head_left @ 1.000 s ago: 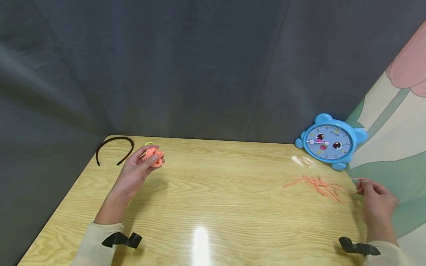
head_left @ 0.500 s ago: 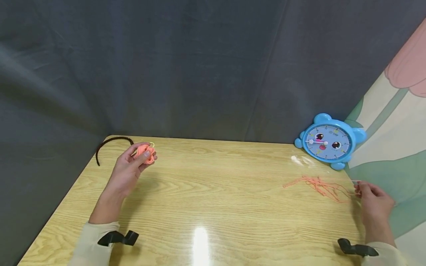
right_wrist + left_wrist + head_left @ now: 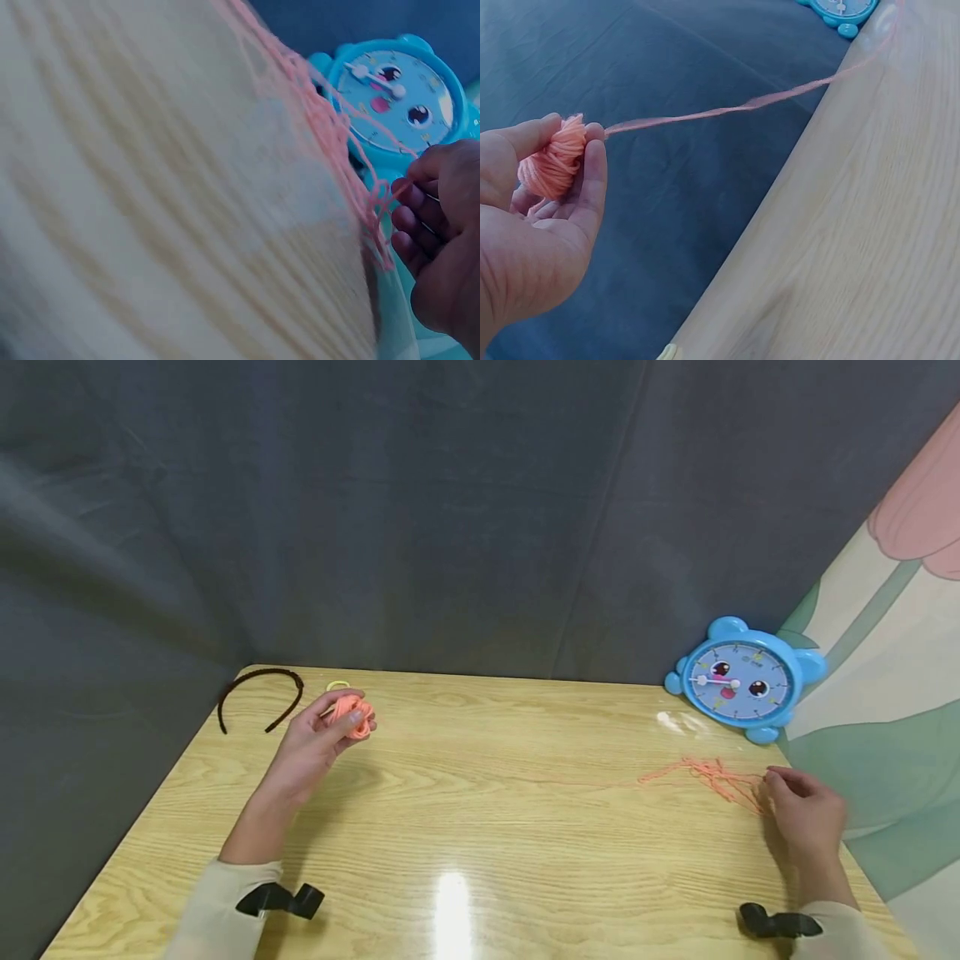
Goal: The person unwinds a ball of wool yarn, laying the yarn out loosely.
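A small wound ball of coral yarn (image 3: 352, 717) is held between the thumb and fingers of my left hand (image 3: 306, 752), raised over the table's far left part. From it a strand (image 3: 735, 109) stretches rightward, as the left wrist view shows. On the table at the right lies a loose tangle of the same yarn (image 3: 716, 777). My right hand (image 3: 810, 814), beside that tangle, pinches a strand between thumb and forefinger. In the right wrist view the tangled yarn (image 3: 330, 124) runs up to those fingertips.
A dark headband (image 3: 258, 672) and a yellow-green loop (image 3: 337, 683) lie at the back left of the wooden table (image 3: 480, 827). A blue bear-shaped clock (image 3: 738, 681) leans at the back right corner. A dark curtain (image 3: 450, 527) hangs behind.
My right hand has moved left, closer to the tangle. The left hand with the yarn ball shifted left, then back right, uncovering the headband again.
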`<act>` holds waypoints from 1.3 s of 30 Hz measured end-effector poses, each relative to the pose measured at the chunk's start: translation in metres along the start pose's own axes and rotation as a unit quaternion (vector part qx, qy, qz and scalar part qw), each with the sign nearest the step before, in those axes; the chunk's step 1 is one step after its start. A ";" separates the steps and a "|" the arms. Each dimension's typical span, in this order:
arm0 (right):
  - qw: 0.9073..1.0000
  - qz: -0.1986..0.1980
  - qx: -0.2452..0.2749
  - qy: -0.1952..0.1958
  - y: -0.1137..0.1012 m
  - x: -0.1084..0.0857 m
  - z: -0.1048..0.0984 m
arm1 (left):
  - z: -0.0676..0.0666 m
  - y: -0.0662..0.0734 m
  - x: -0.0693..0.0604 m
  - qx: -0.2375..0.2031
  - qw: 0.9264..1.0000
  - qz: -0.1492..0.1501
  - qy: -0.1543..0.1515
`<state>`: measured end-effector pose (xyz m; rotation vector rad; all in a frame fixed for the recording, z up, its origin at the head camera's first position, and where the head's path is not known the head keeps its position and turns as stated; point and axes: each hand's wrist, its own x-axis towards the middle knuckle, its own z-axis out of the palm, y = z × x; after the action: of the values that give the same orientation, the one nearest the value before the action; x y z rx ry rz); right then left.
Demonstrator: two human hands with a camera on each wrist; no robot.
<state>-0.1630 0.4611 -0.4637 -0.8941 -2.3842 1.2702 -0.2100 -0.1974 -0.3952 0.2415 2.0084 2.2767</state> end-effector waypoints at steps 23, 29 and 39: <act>0.929 -0.335 0.129 -0.087 -0.140 -0.097 0.088 | 0.014 -0.007 0.001 0.021 1.000 -0.011 -0.019; 0.899 -0.352 0.195 -0.176 -0.166 -0.129 0.127 | 0.017 -0.006 0.001 0.021 0.999 -0.006 -0.028; 0.859 -0.357 0.233 -0.284 -0.191 -0.171 0.186 | 0.021 -0.011 0.000 0.017 0.999 -0.007 -0.039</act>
<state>-0.2024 0.1521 -0.4068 0.5522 -2.2230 1.7748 -0.2067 -0.1753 -0.4035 0.3114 2.0045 2.1914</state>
